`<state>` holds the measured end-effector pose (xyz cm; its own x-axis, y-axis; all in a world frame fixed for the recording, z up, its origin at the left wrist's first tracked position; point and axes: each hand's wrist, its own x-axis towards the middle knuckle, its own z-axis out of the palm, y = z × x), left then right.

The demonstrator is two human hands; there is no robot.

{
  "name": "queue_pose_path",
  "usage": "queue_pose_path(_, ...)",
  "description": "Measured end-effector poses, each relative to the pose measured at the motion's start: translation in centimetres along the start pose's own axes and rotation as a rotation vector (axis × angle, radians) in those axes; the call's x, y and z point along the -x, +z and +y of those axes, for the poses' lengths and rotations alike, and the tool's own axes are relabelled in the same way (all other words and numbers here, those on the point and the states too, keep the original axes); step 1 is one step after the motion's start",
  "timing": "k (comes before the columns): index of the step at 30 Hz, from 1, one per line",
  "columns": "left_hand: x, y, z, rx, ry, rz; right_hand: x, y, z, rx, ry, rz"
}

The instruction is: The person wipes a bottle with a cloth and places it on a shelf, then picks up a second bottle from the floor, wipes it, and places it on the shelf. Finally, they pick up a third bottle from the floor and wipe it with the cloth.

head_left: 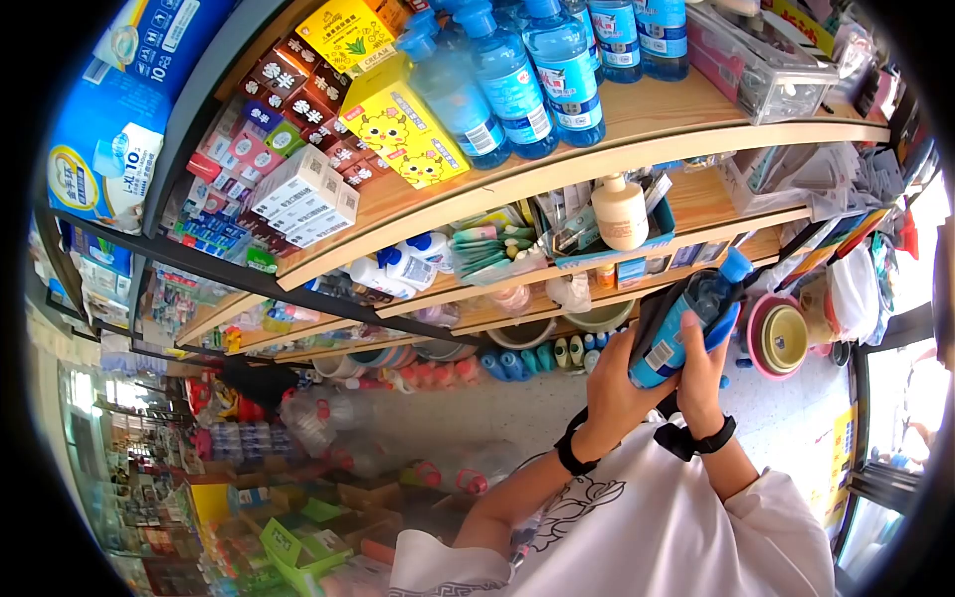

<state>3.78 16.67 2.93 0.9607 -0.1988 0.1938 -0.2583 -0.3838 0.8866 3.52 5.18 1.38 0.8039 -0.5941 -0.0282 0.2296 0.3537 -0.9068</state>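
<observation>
A blue plastic bottle [661, 356] with a blue cap and a barcode label is tilted between both my hands, its cap toward the upper right. My left hand [619, 390] wraps round the lower side of the bottle. My right hand [702, 383] grips it from the right, thumb lying along the label. Dark blue, cloth-like material [725, 326] shows beside the bottle by my right fingers; what it is exactly I cannot make out. Black bands circle both wrists. Similar blue bottles [519, 98] stand on the upper shelf.
The wooden shelf edge [597, 149] runs above my hands. A cream pump bottle [621, 213] stands in a teal tray on the shelf below. Yellow boxes [403, 124] sit at the upper left. Nested basins [778, 336] are on the right; open cartons [303, 547] lie lower left.
</observation>
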Motion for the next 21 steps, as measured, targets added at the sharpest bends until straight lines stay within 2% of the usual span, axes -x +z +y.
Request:
queue_pose_path(2, 0.1, 0.1, 0.0, -0.078, 0.021, 0.016, 0.4, 0.5, 0.2, 0.059, -0.051, -0.007)
queue_pose_path(4, 0.4, 0.5, -0.1, -0.158, 0.140, 0.092, 0.6, 0.9, -0.7, 0.054, 0.010, -0.029)
queue_pose_path(5, 0.4, 0.4, 0.0, -0.161, 0.140, 0.090, 0.6, 1.0, -1.1, 0.051, 0.013, -0.028)
queue_pose_path(7, 0.7, 0.2, 0.5, -0.021, 0.114, 0.014, 0.2, 1.2, -2.0, 0.030, 0.047, -0.045)
queue_pose_path(8, 1.0, 0.3, -0.2, -0.021, 0.113, 0.011, 0.0, 1.5, -2.5, 0.073, -0.035, -0.025)
queue_pose_path(9, 1.5, 0.6, -1.4, 0.376, -0.030, -0.065, -0.6, 1.1, -2.9, 0.104, -0.061, -0.047)
queue_pose_path(10, 1.6, 0.6, -1.7, 0.771, -0.176, -0.140, -1.1, 0.8, -3.3, 0.027, 0.000, -0.034)
queue_pose_path(11, 1.7, 0.4, -2.0, 0.769, -0.178, -0.140, -1.5, 0.7, -3.7, -0.050, 0.062, -0.020)
queue_pose_path(13, 1.3, -0.3, -2.1, 0.953, -0.357, -0.389, -1.7, 0.7, -4.2, -0.123, 0.129, -0.023)
queue_pose_path(15, 0.8, -0.3, -1.4, 0.951, -0.368, -0.367, -1.5, 1.1, -4.4, -0.166, 0.139, -0.011)
queue_pose_path(17, 0.4, 0.1, -1.4, 0.825, -0.293, -0.371, -1.2, 0.7, -3.1, -0.171, 0.138, 0.012)
queue_pose_path(18, 0.4, 0.4, -1.3, 0.826, -0.293, -0.372, -0.7, 0.7, -2.7, -0.098, 0.075, 0.031)
queue_pose_path(19, 0.5, 0.7, -1.1, 0.709, -0.189, -0.299, -0.2, 0.6, -2.3, -0.023, 0.013, 0.049)
queue_pose_path(20, 0.6, 1.0, -1.0, 0.590, -0.087, -0.226, 0.3, 0.2, -2.1, 0.112, -0.038, -0.035)
queue_pose_path(21, 0.5, 1.0, -0.6, 0.590, -0.088, -0.226, 0.6, -0.2, -1.8, 0.112, -0.037, -0.035)
